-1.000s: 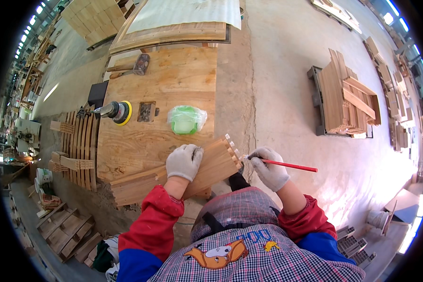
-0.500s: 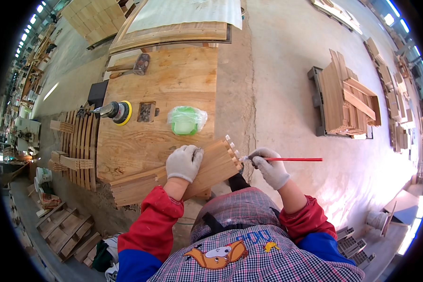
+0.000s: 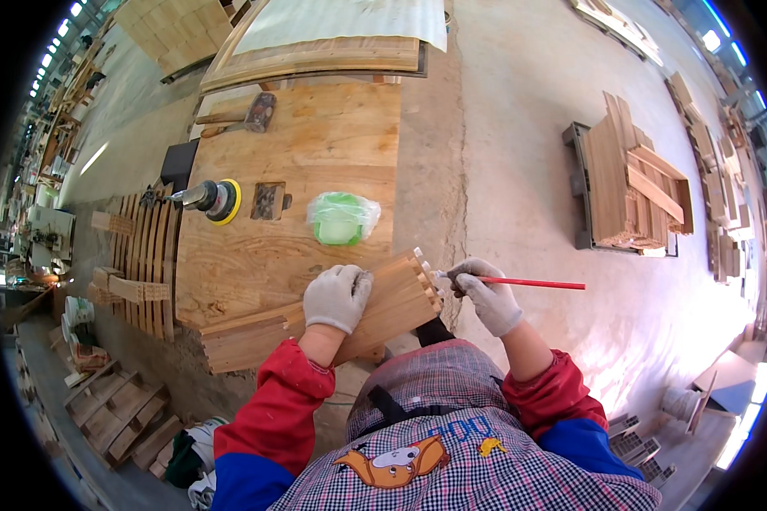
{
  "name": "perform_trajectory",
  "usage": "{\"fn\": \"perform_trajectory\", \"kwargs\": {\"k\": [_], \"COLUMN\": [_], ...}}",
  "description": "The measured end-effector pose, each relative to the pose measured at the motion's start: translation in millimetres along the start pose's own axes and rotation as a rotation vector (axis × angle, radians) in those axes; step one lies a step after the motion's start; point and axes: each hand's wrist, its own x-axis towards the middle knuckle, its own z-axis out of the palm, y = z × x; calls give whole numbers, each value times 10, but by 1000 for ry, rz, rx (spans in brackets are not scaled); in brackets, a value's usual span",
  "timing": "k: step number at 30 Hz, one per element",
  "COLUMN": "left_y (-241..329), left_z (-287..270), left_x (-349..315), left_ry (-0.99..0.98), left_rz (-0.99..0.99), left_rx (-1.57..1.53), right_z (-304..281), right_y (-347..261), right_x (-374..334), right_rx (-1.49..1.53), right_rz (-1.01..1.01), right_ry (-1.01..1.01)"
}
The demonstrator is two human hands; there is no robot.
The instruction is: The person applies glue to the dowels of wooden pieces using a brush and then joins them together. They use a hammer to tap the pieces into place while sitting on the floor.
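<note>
At eleven o'clock from your waist, a smooth, warm-brown wooden board (image 3: 396, 300) slants across the near edge of the workbench (image 3: 268, 272), its two o'clock end cut into squared, pale-tipped teeth (image 3: 427, 274). Your gloved left hand (image 3: 338, 298) grasps it, fingers curled at the far edge. At one o'clock, your gloved right hand (image 3: 490, 302) pinches a slim red stick (image 3: 539, 283) pointing toward three, close beside those teeth.

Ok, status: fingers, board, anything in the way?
Left fingers on board; right fingers gripping red stick, tip near board's notched end; green tub on bench, apart from board.
</note>
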Motion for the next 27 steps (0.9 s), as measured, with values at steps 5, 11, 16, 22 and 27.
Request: {"fn": "perform_trajectory", "kwargs": {"k": [5, 11, 16, 22, 27], "left_y": [9, 6, 14, -5, 17], "left_z": [-12, -2, -21, 20, 5], "left_x": [-7, -15, -13, -21, -23], "left_ry": [-10, -4, -14, 36, 17], "left_rz": [-2, -2, -7, 25, 13], "left_rx": [1, -15, -27, -13, -29], "right_z": [45, 98, 170, 181, 81], "right_y": [28, -85, -109, -121, -141], "right_x": [120, 171, 332, 374, 278], "right_rx": [50, 82, 19, -110, -149], "right_rz": [42, 38, 30, -38, 11], "right_ry": [-8, 40, 4, 18, 21]}}
